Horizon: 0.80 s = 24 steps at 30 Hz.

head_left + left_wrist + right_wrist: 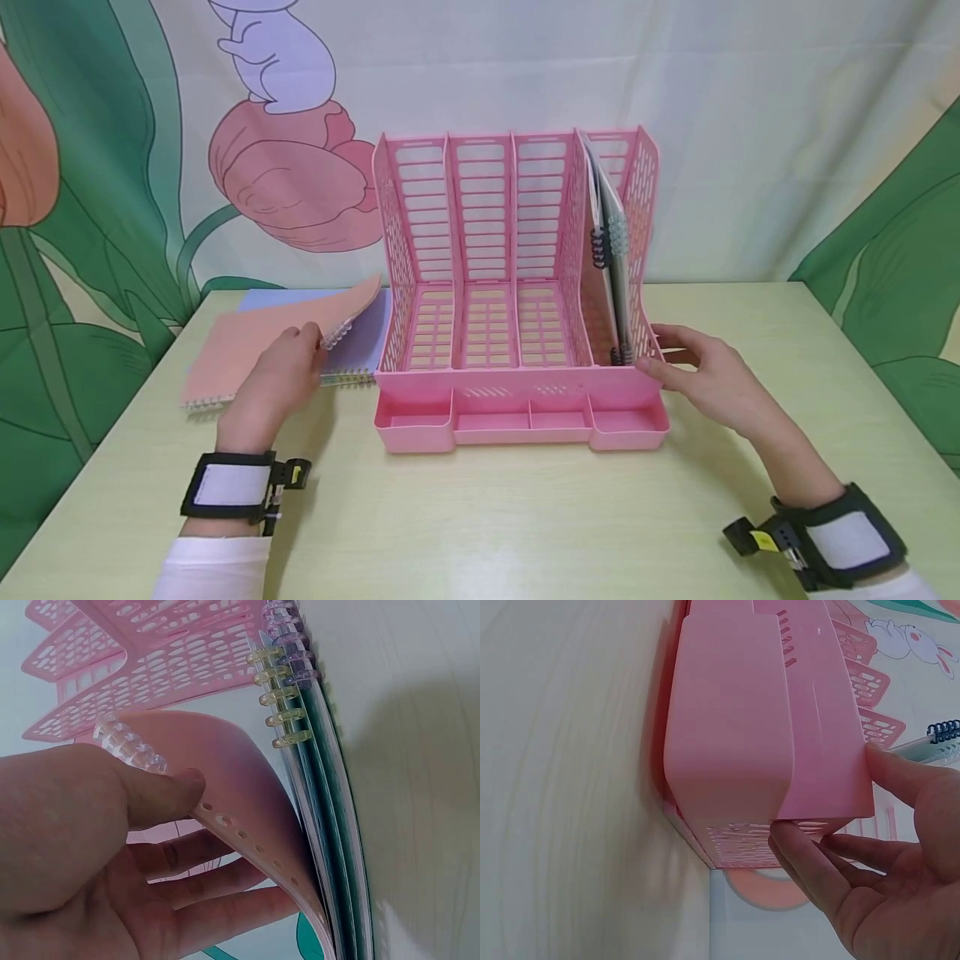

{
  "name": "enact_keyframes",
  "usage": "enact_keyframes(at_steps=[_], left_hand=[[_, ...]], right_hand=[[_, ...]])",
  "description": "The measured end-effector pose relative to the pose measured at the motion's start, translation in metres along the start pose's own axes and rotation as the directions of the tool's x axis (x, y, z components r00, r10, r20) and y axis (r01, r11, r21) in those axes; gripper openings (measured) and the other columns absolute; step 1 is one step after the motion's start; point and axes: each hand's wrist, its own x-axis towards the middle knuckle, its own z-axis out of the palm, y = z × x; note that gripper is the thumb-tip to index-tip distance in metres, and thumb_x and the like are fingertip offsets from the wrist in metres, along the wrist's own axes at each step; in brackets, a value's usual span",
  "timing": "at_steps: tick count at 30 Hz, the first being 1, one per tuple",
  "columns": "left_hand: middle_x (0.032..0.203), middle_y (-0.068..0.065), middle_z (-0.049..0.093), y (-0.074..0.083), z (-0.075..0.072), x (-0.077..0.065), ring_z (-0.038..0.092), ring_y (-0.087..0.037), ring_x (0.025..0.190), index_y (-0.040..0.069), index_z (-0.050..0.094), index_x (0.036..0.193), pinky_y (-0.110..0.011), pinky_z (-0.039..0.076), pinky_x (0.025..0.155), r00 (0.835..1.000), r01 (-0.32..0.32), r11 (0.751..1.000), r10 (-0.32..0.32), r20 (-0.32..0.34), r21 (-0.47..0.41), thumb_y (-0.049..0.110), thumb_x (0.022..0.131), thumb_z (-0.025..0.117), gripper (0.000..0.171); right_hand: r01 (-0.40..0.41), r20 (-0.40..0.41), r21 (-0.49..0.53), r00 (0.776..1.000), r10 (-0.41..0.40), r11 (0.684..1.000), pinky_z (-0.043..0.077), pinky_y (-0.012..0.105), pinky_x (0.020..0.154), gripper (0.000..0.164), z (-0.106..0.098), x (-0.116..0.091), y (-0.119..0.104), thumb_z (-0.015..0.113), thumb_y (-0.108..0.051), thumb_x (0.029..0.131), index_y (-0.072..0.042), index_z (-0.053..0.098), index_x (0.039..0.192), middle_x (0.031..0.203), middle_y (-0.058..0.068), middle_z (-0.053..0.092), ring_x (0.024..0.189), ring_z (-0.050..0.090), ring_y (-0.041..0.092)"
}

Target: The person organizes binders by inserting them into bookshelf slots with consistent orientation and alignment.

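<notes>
A pink notebook [247,335] is lifted at one end while a rack [517,380] is steadied.

Left of the rack, the notebook's ringed edge is pinched narrowly by the left hand [281,371], thumb above and fingers below; whether every page is caught cannot be told. It is bent upward toward the rack, over a blue notebook [363,337]. The rack's front right corner is gripped by the right hand [708,375], beside the slot where notebooks [617,250] are stood. The lift is probably best done with cover and pages held together, the bend kept gentle, the blue notebook left undragged, and the corner held lightly so that the rack is not shifted.
</notes>
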Motion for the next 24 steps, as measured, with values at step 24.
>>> enact_keyframes(at_steps=[24], left_hand=[[0.099, -0.027, 0.057, 0.011, -0.003, 0.001, 0.061, -0.041, 0.088, -0.012, 0.048, 0.117, -0.055, 0.052, 0.074, 0.996, 0.058, 0.998, -0.060, -0.068, -0.035, 0.009, 0.108, 0.042, 0.023]], right_hand=[[0.005, 0.005, -0.007, 1.000, -0.005, 1.000, 0.056, 0.047, 0.090, 0.072, 0.000, 0.000, 0.000, 0.067, -0.038, 0.101, 0.000, 0.039, 0.155, 0.147, 0.023, 0.051, 0.124, 0.055, 0.039]])
